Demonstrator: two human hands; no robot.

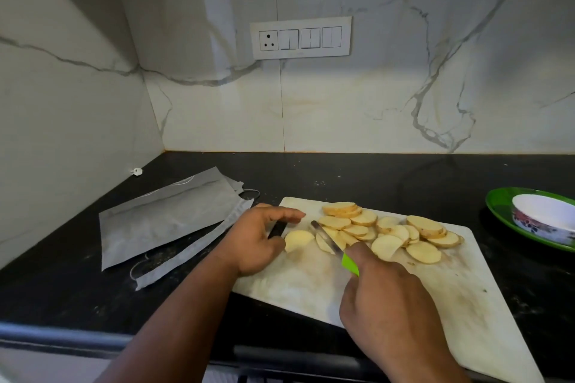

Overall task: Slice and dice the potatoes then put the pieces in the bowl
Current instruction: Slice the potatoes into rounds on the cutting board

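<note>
Left hand (255, 239): resting on the near-left part of the cutting board (460, 295), fingers curled loosely over a pale potato piece (298, 239); grip looking like it is pinching that piece at its left edge, contact partly hidden by the palm. A dark object (277, 229) is showing under the fingers, cannot tell what it is.
Right hand (389, 301): grip wrapping tight around the green handle (351, 264) of a knife (329, 241), forefinger lying along the top toward the blade.
Knife: blade pointing up-left, tip sitting just right of the left hand's fingertips, edge lying among the slices.
Potato slices (389, 232): lying in an overlapping spread across the far half of the cutting board, round slices with skin on the rims, some stacked at the far and right ends.
Cutting board: white, stained, lying on the black table (373, 174), tilted with its near-right corner toward the camera.
Bowl (544, 218): white with a floral band outside, sitting on a green plate (504, 211) at the right edge of the table, well apart from the slices; nothing seen inside.
Grey pouches (168, 221): lying flat on the table left of the cutting board, overlapping each other.
Wall: marble-look, switch panel (301, 37) with a socket above the table.
</note>
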